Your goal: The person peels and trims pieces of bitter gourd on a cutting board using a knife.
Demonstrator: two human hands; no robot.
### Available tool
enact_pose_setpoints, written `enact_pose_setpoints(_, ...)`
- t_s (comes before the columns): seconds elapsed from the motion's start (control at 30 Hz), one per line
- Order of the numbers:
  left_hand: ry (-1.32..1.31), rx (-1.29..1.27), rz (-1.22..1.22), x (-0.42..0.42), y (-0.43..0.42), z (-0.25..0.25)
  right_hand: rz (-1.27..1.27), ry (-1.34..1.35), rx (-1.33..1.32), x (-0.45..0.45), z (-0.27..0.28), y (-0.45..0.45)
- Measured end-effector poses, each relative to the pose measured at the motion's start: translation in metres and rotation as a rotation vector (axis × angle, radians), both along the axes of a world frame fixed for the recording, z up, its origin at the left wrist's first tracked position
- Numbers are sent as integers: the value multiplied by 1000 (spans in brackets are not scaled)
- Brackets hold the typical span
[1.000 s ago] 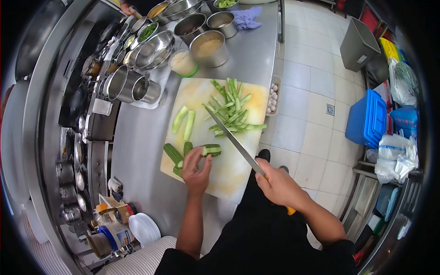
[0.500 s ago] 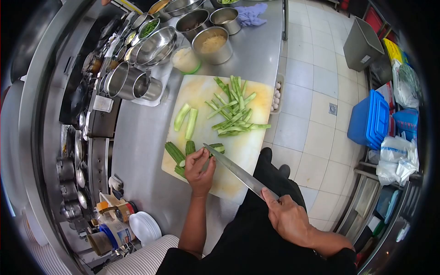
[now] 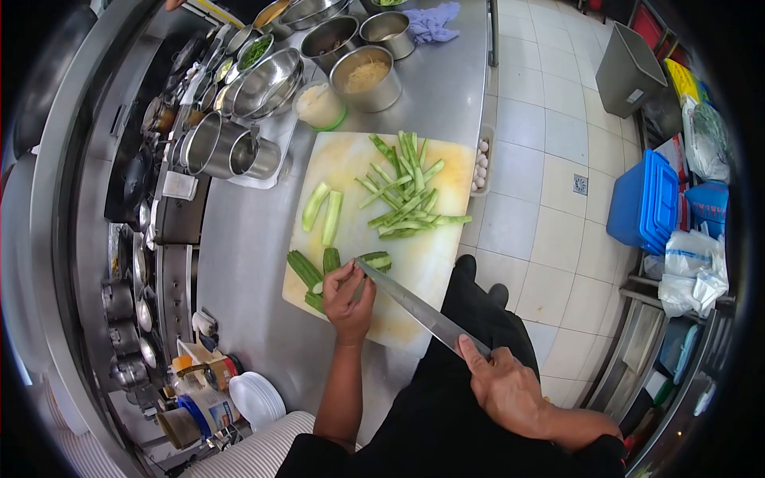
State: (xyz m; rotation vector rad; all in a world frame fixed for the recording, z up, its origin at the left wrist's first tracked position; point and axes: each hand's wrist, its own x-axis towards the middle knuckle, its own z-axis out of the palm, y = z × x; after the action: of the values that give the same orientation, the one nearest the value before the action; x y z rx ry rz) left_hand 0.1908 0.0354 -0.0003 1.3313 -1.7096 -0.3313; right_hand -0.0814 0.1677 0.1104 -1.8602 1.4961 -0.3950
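My right hand (image 3: 510, 388) is wrapped round the handle of a long kitchen knife (image 3: 422, 310), its blade pointing up and left over the cutting board (image 3: 442, 275). My left hand (image 3: 349, 299) is closed in a pinch at the knife's tip; whatever lies between the fingers is hidden. Just beyond the tip is a cut piece of green gourd (image 3: 378, 260). Dark-green ridged gourd pieces (image 3: 304, 268) lie left of that hand. Two pale peeled gourd lengths (image 3: 332, 219) rest farther up, and a pile of green peel strips (image 3: 410, 199) covers the board's upper right.
Metal pots (image 3: 366, 80), steel bowls (image 3: 264, 84) and a green-based tub (image 3: 320, 107) stand beyond the board. A purple cloth (image 3: 432, 24) lies at the back. Eggs (image 3: 480, 166) sit in a container by the table edge. Stacked white plates (image 3: 256, 401) are at lower left.
The view has shifted slightly. Both hands and the knife hold nearly the same pose, the knife tip still beside the left fingertips. The gourd pieces and peel strips look unchanged.
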Motion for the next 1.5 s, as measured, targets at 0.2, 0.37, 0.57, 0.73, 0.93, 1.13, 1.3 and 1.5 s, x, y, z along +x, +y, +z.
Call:
enact_pose_setpoints(0.2,12,7,-10,-1,0,1,16,-8,36,3,0,1)
enact_pose_setpoints(0.37,23,14,-20,-5,0,6,41,42,8,8,-2,1)
enact_pose_setpoints(0.57,15,5,-33,-3,0,4,13,-23,38,11,-7,-1)
enact_pose_setpoints(0.73,-5,6,-27,-2,0,3,15,-36,96,12,-8,-5)
enact_pose_setpoints(0.93,-3,3,-22,-3,-1,3,16,-15,23,14,-13,-10)
enact_pose_setpoints(1.13,18,0,-21,-2,-1,1,27,11,7,15,-19,-17)
enact_pose_setpoints(1.3,1,7,-3,-4,-1,3,51,30,75,14,-16,-26)
enact_pose_setpoints(1.5,2,1,-10,-4,-1,3,53,29,71,12,-22,-36)
